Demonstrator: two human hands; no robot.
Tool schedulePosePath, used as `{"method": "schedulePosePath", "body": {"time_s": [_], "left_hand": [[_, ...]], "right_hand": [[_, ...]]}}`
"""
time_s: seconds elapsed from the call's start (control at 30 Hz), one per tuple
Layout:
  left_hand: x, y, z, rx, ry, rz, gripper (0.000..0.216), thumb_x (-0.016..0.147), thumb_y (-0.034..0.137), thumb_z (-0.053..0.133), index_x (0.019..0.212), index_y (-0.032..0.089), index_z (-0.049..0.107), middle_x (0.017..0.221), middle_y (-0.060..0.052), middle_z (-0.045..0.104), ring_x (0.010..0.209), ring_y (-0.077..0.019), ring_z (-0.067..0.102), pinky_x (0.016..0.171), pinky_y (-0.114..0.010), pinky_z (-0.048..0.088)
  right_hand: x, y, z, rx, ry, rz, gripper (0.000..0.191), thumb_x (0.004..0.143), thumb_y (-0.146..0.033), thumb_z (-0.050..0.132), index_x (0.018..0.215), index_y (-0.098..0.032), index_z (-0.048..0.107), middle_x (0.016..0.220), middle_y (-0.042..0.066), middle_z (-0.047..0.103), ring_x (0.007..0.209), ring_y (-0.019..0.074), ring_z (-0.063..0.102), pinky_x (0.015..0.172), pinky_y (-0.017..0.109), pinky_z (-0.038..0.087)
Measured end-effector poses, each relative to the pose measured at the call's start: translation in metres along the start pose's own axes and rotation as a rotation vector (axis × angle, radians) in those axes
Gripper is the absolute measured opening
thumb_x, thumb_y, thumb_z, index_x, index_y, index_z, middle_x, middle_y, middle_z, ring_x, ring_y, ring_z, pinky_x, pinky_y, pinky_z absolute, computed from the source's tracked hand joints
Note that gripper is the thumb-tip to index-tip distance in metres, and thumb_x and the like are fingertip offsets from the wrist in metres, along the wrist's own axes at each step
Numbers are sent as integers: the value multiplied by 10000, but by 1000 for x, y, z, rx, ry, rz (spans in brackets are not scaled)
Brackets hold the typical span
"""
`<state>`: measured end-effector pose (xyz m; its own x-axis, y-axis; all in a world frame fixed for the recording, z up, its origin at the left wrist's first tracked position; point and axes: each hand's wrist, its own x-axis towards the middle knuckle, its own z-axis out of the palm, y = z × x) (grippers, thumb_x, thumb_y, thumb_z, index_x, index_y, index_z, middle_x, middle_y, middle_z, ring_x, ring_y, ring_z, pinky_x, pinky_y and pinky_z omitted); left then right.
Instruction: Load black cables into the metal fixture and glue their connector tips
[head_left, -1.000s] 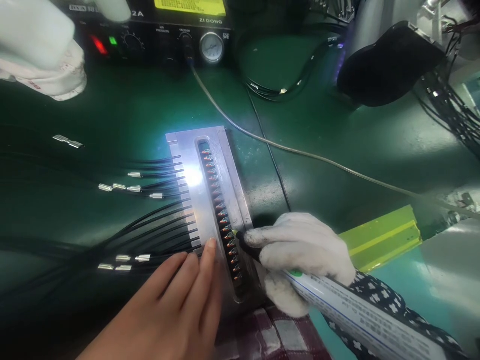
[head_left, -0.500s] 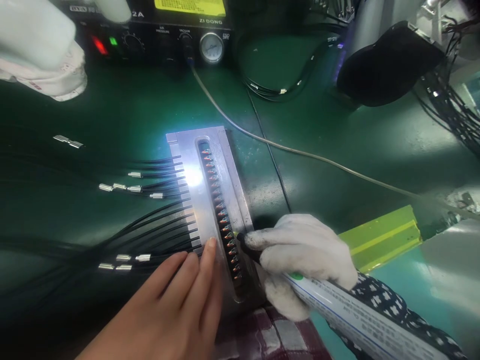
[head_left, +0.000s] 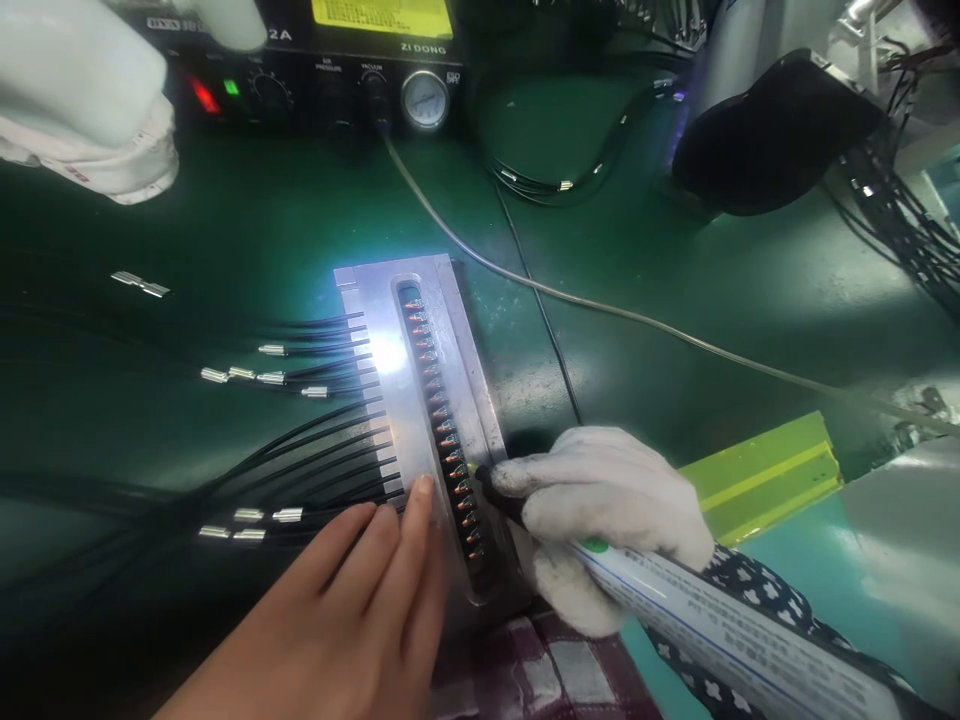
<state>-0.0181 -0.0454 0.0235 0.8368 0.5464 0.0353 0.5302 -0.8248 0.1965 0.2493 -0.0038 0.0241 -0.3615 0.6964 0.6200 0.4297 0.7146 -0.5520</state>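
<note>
A maroon-and-white plaid cloth (head_left: 570, 670) lies nearest, at the lower edge. The bare left hand (head_left: 352, 600) comes in from the lower left, back upward, its fingers straight and laid together rather than gripping, one fingertip resting on the silvery flat metal fixture (head_left: 411, 440) beside its slot. The right hand (head_left: 622, 500), in a white glove below a dark sleeve (head_left: 757, 590) with white crosses, has its fingers closed around a white printed cylindrical tube (head_left: 735, 630) with a dark tapered nozzle. The tube's long axis slants from lower right to upper left, its yellow-green tip at the slot's right edge; whether it touches anything there I cannot tell.

The fixture sits mid-bench, long axis running away from the person, far end leaning left. Its slot holds a row of copper-tipped wire ends (head_left: 448, 441), pointing left to right; black wires (head_left: 322, 420) trail from its left side among silver metal terminals (head_left: 288, 515). Translucent yellow-green film (head_left: 757, 480) lies beyond the glove. Farther off, a thin pale hose (head_left: 585, 298) runs to a black control box (head_left: 307, 80); left of it stands a white rounded container (head_left: 82, 60), contents hidden.
</note>
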Motion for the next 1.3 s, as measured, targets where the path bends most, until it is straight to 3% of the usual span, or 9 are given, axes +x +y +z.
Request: {"method": "schedulePosePath", "body": {"time_s": [0.13,0.3,0.63,0.8,0.97,1.3], "left_hand": [[1,1,1,-19,24,7,675,972,565,450,1456,94,436,1645,-244,288,1445,-403,392,1219,-506,253],[1,2,1,-3,3,17,648,978,523,444,1432,60,439,1663,-258,224,1472,-411,338,1242,-505,195],[0,2,1,7,-12,16,604,990,465,423,1436,58,421,1681,-249,169,1433,-408,383,1242,-507,179],[1,0,2,0,-1,15,663,985,570,391,1404,60,455,1676,-250,182,1426,-414,397,1233,-506,201],[1,0,2,-4,18,9,659,986,570,393,1402,63,468,1671,-241,212,1416,-407,418,1224,-505,227],[2,1,3,6,10,7,723,972,592,428,1454,52,429,1681,-242,191,1359,-419,478,1196,-512,282]], "right_hand": [[-6,6,0,-7,-9,29,75,895,-277,600,883,-233,660,984,24,794,677,135,725,581,262,534],[-11,6,-2,-29,-38,32,152,928,-311,551,897,-245,685,1017,39,792,706,154,728,596,285,547],[-14,6,3,-31,-52,52,163,925,-323,561,894,-236,695,1037,53,788,730,166,730,613,296,545],[-15,9,-1,-27,-94,31,149,922,-324,573,909,-241,697,1049,52,786,728,161,729,608,294,543],[-17,8,0,-28,-145,41,171,916,-355,566,919,-248,699,1047,60,784,745,176,732,612,308,547],[-14,5,2,-75,-106,53,240,927,-410,557,844,-239,703,960,50,789,699,165,716,597,293,535]]}}
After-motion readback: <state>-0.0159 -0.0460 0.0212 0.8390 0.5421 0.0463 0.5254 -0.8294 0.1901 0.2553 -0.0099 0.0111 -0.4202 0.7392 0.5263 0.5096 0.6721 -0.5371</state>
